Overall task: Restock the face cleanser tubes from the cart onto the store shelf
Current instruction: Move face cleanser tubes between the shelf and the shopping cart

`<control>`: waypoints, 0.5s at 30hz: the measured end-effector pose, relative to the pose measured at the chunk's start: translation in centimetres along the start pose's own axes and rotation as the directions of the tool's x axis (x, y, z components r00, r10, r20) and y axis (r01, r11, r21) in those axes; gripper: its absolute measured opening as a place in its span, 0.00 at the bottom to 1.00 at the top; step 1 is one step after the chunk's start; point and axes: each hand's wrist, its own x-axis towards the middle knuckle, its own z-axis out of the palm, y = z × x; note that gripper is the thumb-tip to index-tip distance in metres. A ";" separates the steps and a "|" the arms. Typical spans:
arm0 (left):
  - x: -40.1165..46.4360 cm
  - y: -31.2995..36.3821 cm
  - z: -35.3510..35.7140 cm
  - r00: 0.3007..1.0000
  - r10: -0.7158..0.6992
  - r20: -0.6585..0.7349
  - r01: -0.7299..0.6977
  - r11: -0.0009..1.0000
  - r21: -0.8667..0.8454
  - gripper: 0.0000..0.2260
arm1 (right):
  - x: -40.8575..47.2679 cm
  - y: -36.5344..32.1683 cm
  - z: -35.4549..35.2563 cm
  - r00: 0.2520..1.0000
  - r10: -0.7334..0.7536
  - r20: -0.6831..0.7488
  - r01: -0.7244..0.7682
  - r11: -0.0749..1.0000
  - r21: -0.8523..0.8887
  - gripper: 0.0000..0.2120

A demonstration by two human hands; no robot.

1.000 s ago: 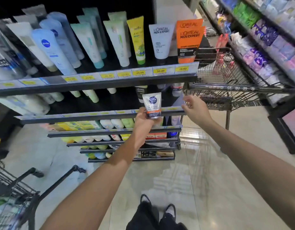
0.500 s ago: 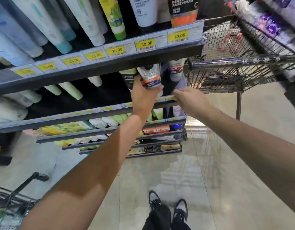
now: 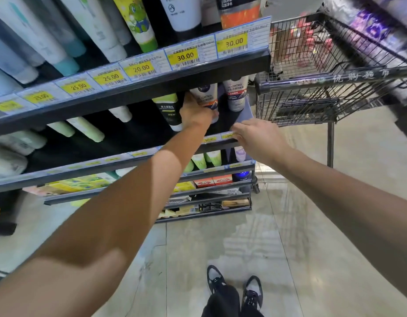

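Left grip point(image 3: 195, 112): my fingers closed around the cleanser tube point(image 3: 206, 98) on the second shelf point(image 3: 246, 110).
Right grip point(image 3: 255, 138): empty, loosely open, resting on that shelf's edge.
Cart point(image 3: 312, 88): at 2 o'clock.

Both forearms are bare, with no sleeves in view. The person wears black trousers point(image 3: 223, 303). The sneakers point(image 3: 252, 291) are dark with grey panels.

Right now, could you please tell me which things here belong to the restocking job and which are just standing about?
Part of the job:
- cleanser tube gripped by the left hand
- second shelf, its edge touched by the right hand
- cart

Just standing about:
- yellow-green tube on the top shelf
- price tags
- boxes lower down
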 end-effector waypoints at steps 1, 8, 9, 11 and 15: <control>0.2 0.1 0.1 1.000 -0.002 -0.001 0.002 1.000 0.001 0.31 | 0.0 0.0 0.0 1.000 0.005 -0.003 -0.005 1.000 0.001 0.08; 0.7 -0.1 0.9 0.999 0.015 -0.045 -0.015 1.000 0.000 0.32 | 0.0 -0.2 -0.1 1.000 0.023 0.014 -0.023 1.000 0.013 0.09; 0.8 -0.1 0.9 0.999 0.010 -0.040 -0.010 1.000 -0.004 0.31 | 0.0 -0.3 0.0 1.000 0.028 0.012 -0.028 1.000 0.013 0.09; 0.9 0.0 0.8 1.000 0.002 -0.026 -0.003 1.000 -0.014 0.31 | 0.0 -0.3 0.1 0.999 0.038 0.015 -0.038 0.999 0.024 0.09; 1.0 0.0 0.8 1.000 -0.025 0.002 0.025 1.000 -0.016 0.32 | 0.1 -0.2 0.1 0.996 0.067 0.053 -0.069 0.996 0.053 0.09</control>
